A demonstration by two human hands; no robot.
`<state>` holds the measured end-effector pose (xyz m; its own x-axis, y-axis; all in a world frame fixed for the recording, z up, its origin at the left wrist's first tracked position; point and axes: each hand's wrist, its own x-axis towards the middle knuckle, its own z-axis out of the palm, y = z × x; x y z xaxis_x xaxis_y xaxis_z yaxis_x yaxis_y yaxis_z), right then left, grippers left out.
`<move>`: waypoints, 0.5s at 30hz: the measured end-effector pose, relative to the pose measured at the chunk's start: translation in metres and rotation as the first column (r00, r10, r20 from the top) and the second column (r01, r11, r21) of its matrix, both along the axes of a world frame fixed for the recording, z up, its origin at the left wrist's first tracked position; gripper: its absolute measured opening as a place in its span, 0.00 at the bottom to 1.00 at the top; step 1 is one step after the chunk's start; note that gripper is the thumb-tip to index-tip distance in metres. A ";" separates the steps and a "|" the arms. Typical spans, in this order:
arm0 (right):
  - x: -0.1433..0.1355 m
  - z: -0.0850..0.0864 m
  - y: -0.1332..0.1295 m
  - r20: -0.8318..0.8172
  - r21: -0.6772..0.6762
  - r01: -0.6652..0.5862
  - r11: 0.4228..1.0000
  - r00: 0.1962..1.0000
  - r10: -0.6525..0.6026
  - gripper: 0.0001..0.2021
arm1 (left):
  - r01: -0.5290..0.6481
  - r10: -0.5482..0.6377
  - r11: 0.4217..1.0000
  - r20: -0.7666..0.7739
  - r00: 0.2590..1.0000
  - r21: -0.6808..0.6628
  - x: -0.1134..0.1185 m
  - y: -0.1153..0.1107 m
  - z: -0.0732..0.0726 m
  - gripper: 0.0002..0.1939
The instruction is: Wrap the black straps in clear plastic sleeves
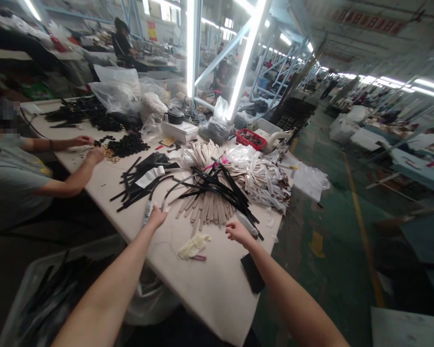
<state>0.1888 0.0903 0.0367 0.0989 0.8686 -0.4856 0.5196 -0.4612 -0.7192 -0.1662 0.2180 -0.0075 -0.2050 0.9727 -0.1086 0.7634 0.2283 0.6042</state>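
My left hand [156, 217] is closed round a black strap [173, 186] that curves up and right across the table; clear plastic wraps the end beside the hand. My right hand [236, 232] hovers at the near edge of the strap pile, its fingers loosely curled and slightly apart, with nothing visible in them. Between and beyond the hands, long black straps [228, 185] lie across a fan of beige straps [207, 207]. A plastic-wrapped strap end [246, 222] is just beyond my right hand. Nearer me rests a crumpled pale yellow cloth or glove [194, 246] with a small purplish object [198, 258].
Black strips [132, 185] lie left of my left hand. A red basket [251, 139] and plastic-wrapped straps [264, 176] stand farther back. Across the left edge, a co-worker's hands [96, 153] handle small parts. A dark flat block [252, 273] sits at the table's right edge.
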 end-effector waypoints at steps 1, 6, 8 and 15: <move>0.007 -0.013 0.008 0.059 -0.008 0.021 1.000 0.998 -0.020 0.12 | 0.029 -0.030 0.999 -0.027 0.999 -0.019 -0.001 0.005 -0.010 0.26; 0.041 -0.060 0.079 0.326 0.043 0.061 0.997 0.943 -0.072 0.14 | 0.250 -0.253 0.962 -0.009 0.968 -0.109 0.030 -0.052 -0.075 0.23; 0.050 -0.078 0.112 0.397 0.064 0.039 0.997 0.916 -0.061 0.16 | 0.305 -0.308 0.943 0.002 0.951 -0.133 0.050 -0.095 -0.103 0.26; 0.057 -0.127 0.177 0.550 0.088 -0.102 0.991 0.834 0.037 0.14 | 0.196 -0.195 0.977 0.016 0.981 -0.080 0.076 -0.196 -0.160 0.30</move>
<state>0.2460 0.2669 -0.0907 0.2571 0.9273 -0.2720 0.8704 -0.3445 -0.3518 -0.0905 0.0220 -0.1680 -0.0108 0.9818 -0.1897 0.7935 0.1238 0.5959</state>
